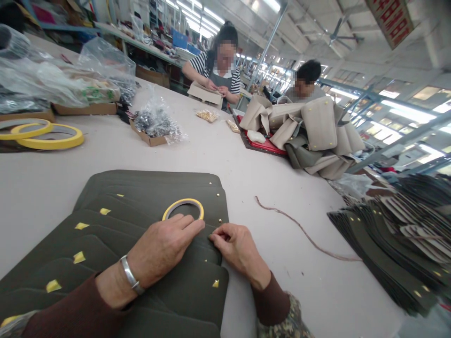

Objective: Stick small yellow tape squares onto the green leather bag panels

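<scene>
Tape ring (183, 201), left hand (162, 249) gripping | smooth olive panels (155, 195) | right hand (237, 246) pinched, contents unclear

Smooth, matt, leather-like panels (116, 239) and a shiny, polished metal bracelet (130, 274)

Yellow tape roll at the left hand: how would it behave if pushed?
The yellow tape roll is probably light, being a narrow ring with an open middle. Its even curve suggests it is fairly stiff, and that round outline might roll on edge.

Left fingers (195, 228) hold 1 yellow tape roll (183, 201).
</scene>
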A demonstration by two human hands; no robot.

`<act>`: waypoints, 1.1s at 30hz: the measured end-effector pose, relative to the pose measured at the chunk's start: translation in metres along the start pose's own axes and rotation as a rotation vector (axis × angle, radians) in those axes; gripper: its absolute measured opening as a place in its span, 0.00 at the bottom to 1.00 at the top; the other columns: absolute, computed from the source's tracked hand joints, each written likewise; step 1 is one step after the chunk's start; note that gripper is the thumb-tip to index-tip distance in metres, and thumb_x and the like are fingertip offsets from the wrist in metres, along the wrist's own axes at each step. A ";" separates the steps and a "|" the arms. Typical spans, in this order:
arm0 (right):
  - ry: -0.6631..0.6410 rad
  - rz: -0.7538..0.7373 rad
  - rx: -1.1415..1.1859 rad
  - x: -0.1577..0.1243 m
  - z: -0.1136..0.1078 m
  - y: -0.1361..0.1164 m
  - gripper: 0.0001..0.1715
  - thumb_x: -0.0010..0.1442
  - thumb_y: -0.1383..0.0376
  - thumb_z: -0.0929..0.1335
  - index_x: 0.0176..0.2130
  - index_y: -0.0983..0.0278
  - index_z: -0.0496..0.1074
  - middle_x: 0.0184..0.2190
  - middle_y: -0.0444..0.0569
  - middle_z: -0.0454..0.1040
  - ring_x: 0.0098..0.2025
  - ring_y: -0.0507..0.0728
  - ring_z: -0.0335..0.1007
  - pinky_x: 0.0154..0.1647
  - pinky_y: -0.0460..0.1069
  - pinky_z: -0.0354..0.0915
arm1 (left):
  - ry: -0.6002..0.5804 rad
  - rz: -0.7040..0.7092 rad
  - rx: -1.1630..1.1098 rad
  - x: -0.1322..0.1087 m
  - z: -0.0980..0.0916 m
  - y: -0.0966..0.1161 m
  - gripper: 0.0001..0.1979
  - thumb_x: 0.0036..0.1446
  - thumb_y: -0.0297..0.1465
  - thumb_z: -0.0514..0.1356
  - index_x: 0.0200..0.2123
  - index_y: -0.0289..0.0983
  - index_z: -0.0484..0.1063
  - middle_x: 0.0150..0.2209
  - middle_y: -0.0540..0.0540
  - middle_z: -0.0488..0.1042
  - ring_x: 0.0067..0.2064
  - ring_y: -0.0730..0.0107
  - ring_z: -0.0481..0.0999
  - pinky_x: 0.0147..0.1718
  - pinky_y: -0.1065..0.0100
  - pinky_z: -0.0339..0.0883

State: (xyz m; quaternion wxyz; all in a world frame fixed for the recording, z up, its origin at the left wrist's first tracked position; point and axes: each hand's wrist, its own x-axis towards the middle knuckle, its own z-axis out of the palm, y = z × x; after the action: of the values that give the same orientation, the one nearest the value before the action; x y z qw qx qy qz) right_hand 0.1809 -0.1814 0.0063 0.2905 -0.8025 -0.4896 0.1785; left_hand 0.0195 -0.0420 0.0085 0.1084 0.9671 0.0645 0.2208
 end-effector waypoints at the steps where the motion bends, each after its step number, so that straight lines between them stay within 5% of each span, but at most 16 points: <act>1: -0.018 -0.010 0.041 -0.001 -0.002 0.000 0.08 0.58 0.67 0.70 0.28 0.62 0.79 0.23 0.43 0.78 0.25 0.52 0.71 0.27 0.45 0.61 | 0.040 0.013 -0.034 -0.001 0.000 -0.001 0.11 0.65 0.26 0.50 0.45 0.40 0.70 0.34 0.48 0.76 0.34 0.71 0.75 0.33 0.71 0.69; 7: 0.189 -0.269 0.245 -0.005 -0.002 -0.010 0.08 0.60 0.68 0.68 0.40 0.63 0.77 0.32 0.48 0.78 0.33 0.53 0.73 0.37 0.47 0.68 | 0.141 0.065 -0.071 -0.002 0.003 0.000 0.19 0.68 0.31 0.49 0.60 0.37 0.58 0.45 0.44 0.80 0.41 0.70 0.81 0.40 0.72 0.74; 12: 0.233 -0.478 0.198 -0.003 0.005 -0.017 0.08 0.63 0.70 0.65 0.38 0.62 0.74 0.34 0.49 0.78 0.37 0.54 0.73 0.41 0.48 0.69 | 0.121 0.053 -0.081 0.000 0.004 0.007 0.14 0.68 0.31 0.49 0.55 0.36 0.62 0.41 0.46 0.81 0.36 0.70 0.82 0.34 0.74 0.74; 20: 0.373 -0.525 0.002 -0.003 0.010 -0.015 0.09 0.58 0.72 0.63 0.30 0.63 0.71 0.23 0.46 0.73 0.26 0.52 0.68 0.29 0.46 0.64 | 0.091 0.002 -0.140 0.003 0.005 0.009 0.10 0.67 0.29 0.48 0.45 0.38 0.68 0.34 0.50 0.79 0.31 0.74 0.79 0.29 0.75 0.70; 24: 0.383 -0.382 0.127 -0.005 0.014 -0.019 0.07 0.55 0.70 0.65 0.28 0.63 0.72 0.22 0.44 0.71 0.23 0.50 0.66 0.27 0.45 0.63 | 0.123 -0.013 -0.140 0.005 0.003 0.012 0.10 0.66 0.27 0.49 0.38 0.39 0.70 0.30 0.51 0.76 0.28 0.76 0.76 0.28 0.76 0.67; 29: 0.211 0.149 0.606 0.007 0.009 -0.012 0.06 0.52 0.64 0.68 0.27 0.65 0.71 0.18 0.41 0.70 0.18 0.49 0.66 0.19 0.43 0.61 | 0.245 0.052 -0.141 0.007 0.002 0.022 0.10 0.67 0.27 0.49 0.36 0.38 0.68 0.29 0.51 0.73 0.28 0.75 0.73 0.28 0.74 0.66; 33: 0.118 0.293 0.689 0.019 -0.006 0.011 0.11 0.50 0.59 0.70 0.28 0.67 0.73 0.17 0.41 0.70 0.17 0.49 0.65 0.18 0.43 0.62 | 0.085 0.017 0.017 0.007 0.004 0.019 0.08 0.66 0.27 0.52 0.36 0.38 0.69 0.30 0.49 0.73 0.31 0.69 0.73 0.30 0.68 0.67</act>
State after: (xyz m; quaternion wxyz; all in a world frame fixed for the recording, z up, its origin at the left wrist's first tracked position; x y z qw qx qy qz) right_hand 0.2001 -0.1699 0.0038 0.5426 -0.7281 -0.2634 0.3257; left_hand 0.0287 -0.0599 0.0125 0.0956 0.9582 0.0628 0.2622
